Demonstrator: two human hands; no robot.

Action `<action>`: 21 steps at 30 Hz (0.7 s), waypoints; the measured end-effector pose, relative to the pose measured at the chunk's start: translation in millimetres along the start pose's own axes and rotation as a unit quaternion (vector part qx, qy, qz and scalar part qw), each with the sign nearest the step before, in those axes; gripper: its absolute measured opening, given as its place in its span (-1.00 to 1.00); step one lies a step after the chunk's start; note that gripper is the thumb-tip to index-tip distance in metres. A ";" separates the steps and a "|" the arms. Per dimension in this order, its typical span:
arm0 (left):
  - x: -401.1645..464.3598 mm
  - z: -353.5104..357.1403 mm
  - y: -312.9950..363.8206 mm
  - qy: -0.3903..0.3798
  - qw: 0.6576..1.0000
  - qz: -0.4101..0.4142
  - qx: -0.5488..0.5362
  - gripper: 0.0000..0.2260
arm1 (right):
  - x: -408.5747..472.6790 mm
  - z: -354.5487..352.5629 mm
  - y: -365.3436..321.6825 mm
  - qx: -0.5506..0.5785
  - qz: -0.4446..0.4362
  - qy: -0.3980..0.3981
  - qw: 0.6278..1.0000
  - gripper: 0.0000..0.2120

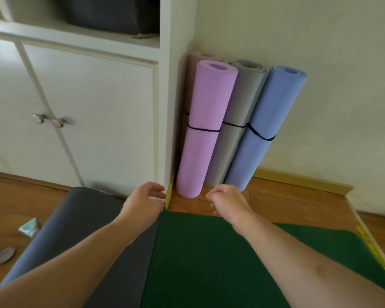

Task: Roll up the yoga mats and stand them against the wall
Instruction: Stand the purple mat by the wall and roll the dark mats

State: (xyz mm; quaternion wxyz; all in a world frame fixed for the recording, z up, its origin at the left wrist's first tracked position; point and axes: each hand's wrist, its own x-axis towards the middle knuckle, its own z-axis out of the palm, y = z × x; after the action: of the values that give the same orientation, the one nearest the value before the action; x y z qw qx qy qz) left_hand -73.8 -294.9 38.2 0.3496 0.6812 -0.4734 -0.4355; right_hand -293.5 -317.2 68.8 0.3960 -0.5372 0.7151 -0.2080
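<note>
Far left of the frame, a white cabinet (87, 112) with two round metal knobs (48, 121), and a dark fabric bin (111, 14) sits on the open shelf at upper left. Down at lower left, a dark grey mat (87, 230) lies flat on the wooden floor (287, 203), a green mat (209, 263) flat right beside it, their long edges touching.

Left hand (142, 203) hovers over the grey mat's far corner, fingers loosely curled and apart, holding nothing. Right hand (229, 203) hangs just above the green mat's far edge, fingers curled under, empty as far as I can tell.

Centre frame, in the corner: rolled mats standing on end. A pale pink roll (193, 70) tucked behind, a lilac roll (202, 130) in front, a grey roll (238, 121), then a blue roll (262, 130) leaning against the wall (320, 52), each tied with a black cord (203, 129).
</note>
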 end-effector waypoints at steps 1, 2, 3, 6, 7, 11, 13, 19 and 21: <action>-17.8 -6.0 -10.6 0.006 1.000 -0.013 -0.001 -0.64 | -20.2 5.8 6.3 -0.004 0.002 -0.012 1.000 -0.91; -36.4 -11.1 -22.0 0.010 1.000 -0.027 0.000 -0.65 | -40.9 12.4 12.1 -0.009 0.006 -0.028 1.000 -0.91; -54.4 -15.9 -33.7 0.009 0.999 -0.042 0.002 -0.65 | -60.5 19.6 16.9 -0.020 0.009 -0.047 0.999 -0.91; -117.1 -34.4 -80.5 0.010 0.995 -0.083 0.061 -0.65 | -129.6 51.0 30.7 -0.080 0.006 -0.133 0.988 -0.92; -136.1 -40.9 -100.0 0.012 0.992 -0.096 0.081 -0.65 | -151.6 63.3 34.9 -0.101 -0.001 -0.163 0.981 -0.92; -189.9 -81.6 -157.0 0.035 0.971 -0.167 0.167 -0.57 | -211.5 109.7 46.0 -0.166 -0.022 -0.250 0.954 -0.90; -199.7 -107.5 -180.9 0.053 0.954 -0.188 0.230 -0.48 | -226.1 130.1 57.2 -0.166 -0.020 -0.275 0.947 -0.90; -194.9 -174.3 -246.7 0.099 0.881 -0.318 0.337 -0.35 | -223.6 181.3 122.0 -0.198 0.069 -0.297 0.932 -0.82; -186.3 -192.0 -265.9 0.094 0.873 -0.350 0.325 -0.24 | -213.6 202.2 141.9 -0.195 0.098 -0.307 0.926 -0.73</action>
State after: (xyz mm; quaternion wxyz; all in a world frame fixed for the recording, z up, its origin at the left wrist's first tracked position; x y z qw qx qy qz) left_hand 162.1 -23.9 -77.0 -0.0240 0.9155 -0.2835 -0.2844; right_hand -196.2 -44.3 -81.8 0.5021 -0.5686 0.6340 0.1503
